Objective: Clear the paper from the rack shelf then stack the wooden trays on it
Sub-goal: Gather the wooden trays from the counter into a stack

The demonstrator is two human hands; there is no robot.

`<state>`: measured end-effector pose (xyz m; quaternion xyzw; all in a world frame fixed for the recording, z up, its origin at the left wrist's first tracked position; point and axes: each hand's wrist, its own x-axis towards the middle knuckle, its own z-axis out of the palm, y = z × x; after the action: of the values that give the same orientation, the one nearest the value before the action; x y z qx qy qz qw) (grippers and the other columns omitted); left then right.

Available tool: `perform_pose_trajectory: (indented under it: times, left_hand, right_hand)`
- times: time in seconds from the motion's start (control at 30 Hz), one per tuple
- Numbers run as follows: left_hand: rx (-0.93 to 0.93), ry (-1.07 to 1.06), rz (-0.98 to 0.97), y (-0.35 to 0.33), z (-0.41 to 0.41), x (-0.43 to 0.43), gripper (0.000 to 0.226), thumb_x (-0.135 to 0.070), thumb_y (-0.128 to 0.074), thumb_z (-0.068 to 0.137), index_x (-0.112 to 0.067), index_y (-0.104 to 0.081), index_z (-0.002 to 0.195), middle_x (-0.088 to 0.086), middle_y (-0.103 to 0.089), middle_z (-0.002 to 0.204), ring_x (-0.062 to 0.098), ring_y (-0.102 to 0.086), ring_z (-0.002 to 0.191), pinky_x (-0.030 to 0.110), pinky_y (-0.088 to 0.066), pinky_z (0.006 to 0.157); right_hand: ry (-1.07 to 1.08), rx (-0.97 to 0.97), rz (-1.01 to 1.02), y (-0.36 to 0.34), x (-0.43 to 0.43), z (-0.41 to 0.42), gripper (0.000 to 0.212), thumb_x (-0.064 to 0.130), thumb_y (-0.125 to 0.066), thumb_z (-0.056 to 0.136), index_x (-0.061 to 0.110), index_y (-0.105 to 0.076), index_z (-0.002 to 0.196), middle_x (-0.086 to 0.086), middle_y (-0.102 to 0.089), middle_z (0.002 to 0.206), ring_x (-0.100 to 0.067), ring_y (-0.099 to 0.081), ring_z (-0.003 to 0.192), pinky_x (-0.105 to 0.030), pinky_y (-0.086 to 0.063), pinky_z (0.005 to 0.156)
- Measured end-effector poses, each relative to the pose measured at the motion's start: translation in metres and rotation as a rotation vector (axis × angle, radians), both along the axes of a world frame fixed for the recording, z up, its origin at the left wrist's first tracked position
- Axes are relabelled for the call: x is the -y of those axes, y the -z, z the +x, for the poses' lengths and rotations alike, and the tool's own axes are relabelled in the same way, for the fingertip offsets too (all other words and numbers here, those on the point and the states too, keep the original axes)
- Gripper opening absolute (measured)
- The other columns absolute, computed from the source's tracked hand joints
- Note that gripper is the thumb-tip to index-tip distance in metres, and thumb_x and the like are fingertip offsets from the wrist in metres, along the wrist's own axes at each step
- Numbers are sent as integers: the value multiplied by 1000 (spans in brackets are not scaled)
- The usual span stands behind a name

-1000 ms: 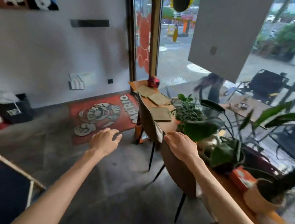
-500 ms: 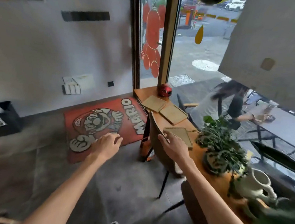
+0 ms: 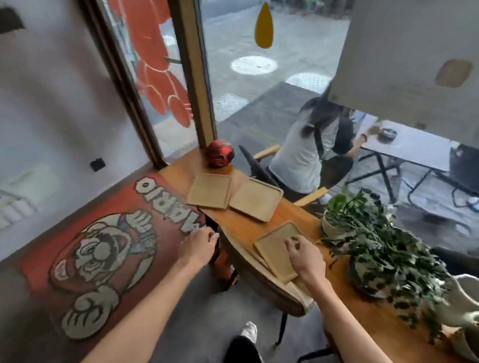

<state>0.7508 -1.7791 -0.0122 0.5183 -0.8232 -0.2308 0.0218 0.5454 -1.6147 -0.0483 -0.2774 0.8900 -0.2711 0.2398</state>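
Three flat wooden trays lie on a long wooden counter (image 3: 370, 331) by the window. The far left tray (image 3: 210, 190) and the middle tray (image 3: 255, 199) sit side by side near a red ball. The nearest tray (image 3: 274, 252) lies askew at the counter's front edge, over what looks like another tray edge beneath it. My right hand (image 3: 305, 258) hovers over the nearest tray's right side, fingers spread and curled, holding nothing. My left hand (image 3: 197, 247) is loosely open over the floor left of the counter. No rack or paper is in view.
A brown chair back (image 3: 256, 272) stands against the counter under the nearest tray. A red ball (image 3: 219, 153) sits at the counter's far end. A leafy potted plant (image 3: 371, 250) and a white pitcher (image 3: 471, 303) stand to the right. A red Mario rug (image 3: 105, 247) covers the floor.
I have moved closer to the counter and the view has tipped down. My right hand has left the chair back and reached over the nearest tray. My left hand stays out in front.
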Motion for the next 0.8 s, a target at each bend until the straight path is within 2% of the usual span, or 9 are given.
perform_pose_trajectory:
  times: [0.1, 0.23, 0.4, 0.47, 0.5, 0.57, 0.63, 0.7, 0.8]
  left_hand:
    - [53, 84, -3, 33, -55, 44, 30, -34, -47, 99, -15, -69, 105, 11, -71, 108, 32, -64, 107, 39, -50, 83]
    - [152, 253, 78, 79, -118, 78, 35, -33, -44, 101, -13, -67, 118, 7, -69, 116, 27, -65, 108, 35, -49, 81]
    - [201, 415, 249, 134, -188, 92, 28, -26, -40, 102, -9, -58, 90, 14, -68, 102, 29, -60, 88, 40, -48, 76]
    - [212, 429, 306, 156, -212, 93, 27, -24, -39, 102, -7, -59, 97, 15, -67, 105, 32, -61, 95, 38, -47, 78]
    - [221, 443, 328, 166, -222, 94, 26, -23, -39, 102, -7, -59, 101, 15, -66, 108, 32, -61, 99, 38, -46, 78]
    - [234, 464, 366, 184, -237, 95, 23, -20, -40, 101, -7, -57, 108, 14, -62, 116, 32, -58, 108, 39, -47, 86]
    - [257, 479, 386, 200, -245, 98, 25, -19, -42, 101, -7, -54, 118, 14, -58, 125, 33, -55, 116, 45, -47, 97]
    - [302, 496, 408, 213, -247, 102, 27, -19, -43, 101, -8, -51, 124, 14, -54, 129, 34, -52, 120, 47, -45, 100]
    - [338, 512, 501, 227, -243, 104, 34, -19, -44, 101, -8, -46, 133, 14, -50, 136, 34, -48, 126, 44, -41, 104]
  right_hand:
    - [116, 32, 28, 35, 26, -31, 38, 44, -48, 98, 22, -62, 126, -6, -70, 122, -29, -63, 113, -38, -49, 89]
    - [332, 136, 112, 76, 42, -55, 33, 38, -49, 98, 23, -63, 124, -7, -70, 119, -33, -63, 111, -40, -49, 89]
    - [609, 324, 225, 129, 47, -70, 30, 31, -45, 102, 16, -61, 122, -9, -70, 114, -30, -65, 103, -35, -50, 80]
    - [745, 402, 255, 147, 52, -72, 27, 27, -43, 103, 14, -56, 124, -11, -63, 125, -33, -59, 113, -38, -45, 87]
    - [801, 449, 260, 156, 55, -73, 32, 26, -43, 104, 13, -50, 133, -12, -57, 135, -33, -54, 122, -40, -43, 95]
    - [889, 527, 257, 175, 61, -74, 55, 29, -42, 104, 10, -25, 152, -10, -36, 156, -33, -38, 141, -44, -34, 110]
    - [952, 573, 257, 194, 66, -73, 66, 34, -42, 103, 13, -12, 158, -6, -20, 165, -30, -24, 149, -47, -27, 118]
    - [1011, 607, 254, 207, 71, -69, 66, 33, -43, 103, 15, -11, 158, -4, -16, 166, -27, -19, 151, -46, -24, 119]
    - [1117, 615, 236, 217, 77, -62, 62, 33, -47, 102, 17, -21, 156, -7, -26, 163, -31, -29, 147, -50, -30, 116]
